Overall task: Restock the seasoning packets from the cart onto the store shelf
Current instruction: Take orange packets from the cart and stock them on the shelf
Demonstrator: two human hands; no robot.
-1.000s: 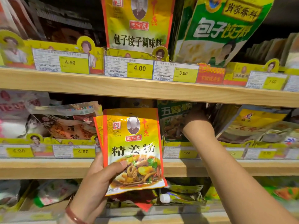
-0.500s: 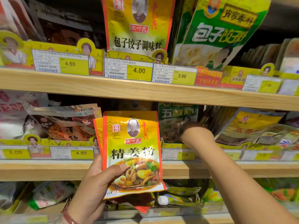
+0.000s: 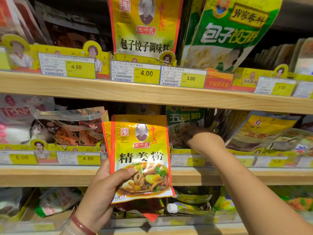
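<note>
Price tags (image 3: 146, 73) line the wooden shelf (image 3: 152, 96) edges. Your left hand (image 3: 105, 187) pinches yellow ginger-powder packets (image 3: 140, 156); your right hand (image 3: 201, 138) reaches among green five-spice packets (image 3: 185, 119), its grip hidden.

Pale wooden shelf boards (image 3: 152, 97), yellow price tags (image 3: 146, 73) (some blurred), dim recesses behind

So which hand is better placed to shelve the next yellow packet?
Probably the left hand: it already grips the yellow packets in front of the middle shelf. The right hand is reaching among the green packets, fingers hidden.
</note>
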